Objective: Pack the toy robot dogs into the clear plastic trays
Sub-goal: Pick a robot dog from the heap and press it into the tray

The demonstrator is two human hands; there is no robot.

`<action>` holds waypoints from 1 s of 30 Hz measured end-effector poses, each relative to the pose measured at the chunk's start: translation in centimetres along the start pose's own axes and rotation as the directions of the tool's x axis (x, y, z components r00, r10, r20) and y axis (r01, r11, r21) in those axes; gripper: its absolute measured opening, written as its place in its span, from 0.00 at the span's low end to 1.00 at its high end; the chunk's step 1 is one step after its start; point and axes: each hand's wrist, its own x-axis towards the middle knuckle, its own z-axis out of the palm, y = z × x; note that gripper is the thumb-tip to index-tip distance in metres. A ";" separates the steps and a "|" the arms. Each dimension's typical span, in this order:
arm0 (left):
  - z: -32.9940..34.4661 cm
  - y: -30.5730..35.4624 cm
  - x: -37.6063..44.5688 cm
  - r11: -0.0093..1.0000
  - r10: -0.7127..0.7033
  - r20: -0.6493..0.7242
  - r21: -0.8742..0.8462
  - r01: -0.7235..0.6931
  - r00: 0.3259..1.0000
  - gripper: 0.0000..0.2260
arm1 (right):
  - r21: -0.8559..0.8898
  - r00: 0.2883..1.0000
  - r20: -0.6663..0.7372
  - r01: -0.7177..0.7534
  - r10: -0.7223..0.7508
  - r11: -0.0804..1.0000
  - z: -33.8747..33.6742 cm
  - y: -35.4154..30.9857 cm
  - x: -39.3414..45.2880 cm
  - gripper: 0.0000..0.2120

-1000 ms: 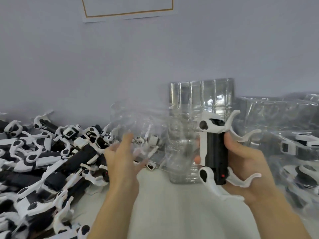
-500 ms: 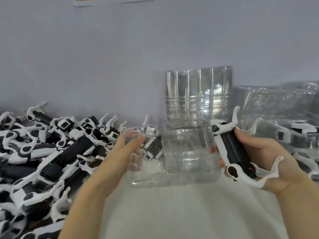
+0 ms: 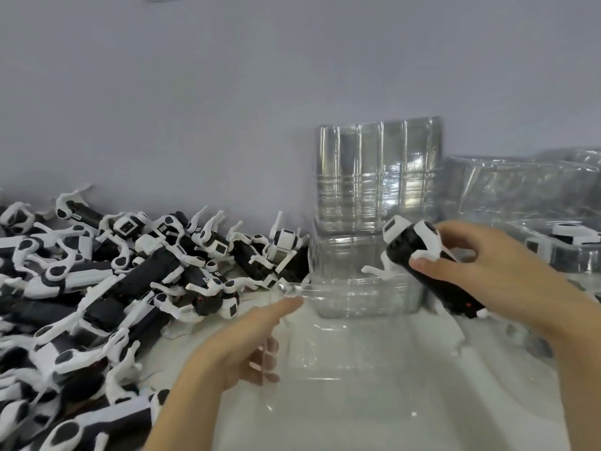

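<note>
A clear plastic tray [image 3: 364, 379] lies on the white table in front of me. My left hand [image 3: 247, 340] grips its left rim, thumb on top and fingers seen through the plastic beneath. My right hand [image 3: 481, 271] holds a black-and-white toy robot dog [image 3: 419, 255] tilted above the tray's far right side, its white legs sticking out. A large heap of toy robot dogs [image 3: 123, 281] covers the table on the left.
A tall stack of clear trays [image 3: 377, 177] stands against the grey wall behind the tray. At the right, packed trays with dogs inside [image 3: 559, 242] lie under more clear plastic [image 3: 520, 177]. The white table surface [image 3: 390, 428] runs toward me.
The tray has come down from upright in front of the stack to flat on the table. My right hand has turned the dog and moved it over the tray.
</note>
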 end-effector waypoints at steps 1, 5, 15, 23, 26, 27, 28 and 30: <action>0.5 -0.1 0.0 1.000 -0.012 0.009 0.017 0.012 1.000 0.36 | 0.002 0.999 0.008 0.044 -0.044 0.999 0.3 -0.4 0.0 0.09; 1.9 -0.9 0.7 0.999 -0.030 0.003 0.035 0.030 1.000 0.40 | 0.038 0.970 0.052 0.234 -0.236 0.971 2.3 -1.5 0.3 0.15; 2.9 -1.1 1.4 0.953 0.177 -0.086 0.262 -0.149 0.980 0.33 | 0.053 0.946 0.128 0.293 -0.297 0.955 9.3 0.0 2.1 0.09; 2.5 -1.5 2.0 0.951 0.194 -0.107 0.265 -0.160 0.975 0.27 | -0.150 0.926 0.344 0.220 -0.158 0.964 9.7 2.1 2.5 0.07; 2.7 -1.5 2.2 0.928 0.224 -0.126 0.330 -0.172 0.967 0.27 | -0.205 0.917 0.382 0.200 -0.110 0.958 10.8 2.4 2.4 0.04; 2.7 -1.5 2.3 0.921 0.238 -0.149 0.348 -0.174 0.960 0.27 | -0.211 0.920 0.378 0.199 -0.108 0.957 11.2 2.5 2.4 0.04; 2.6 -1.5 2.5 0.919 0.244 -0.167 0.354 -0.173 0.955 0.26 | -0.212 0.926 0.362 0.197 -0.110 0.957 11.5 2.6 2.3 0.04; 2.5 -1.6 2.7 0.907 0.260 -0.190 0.384 -0.172 0.947 0.25 | -0.217 0.938 0.328 0.190 -0.112 0.958 11.8 2.9 2.3 0.06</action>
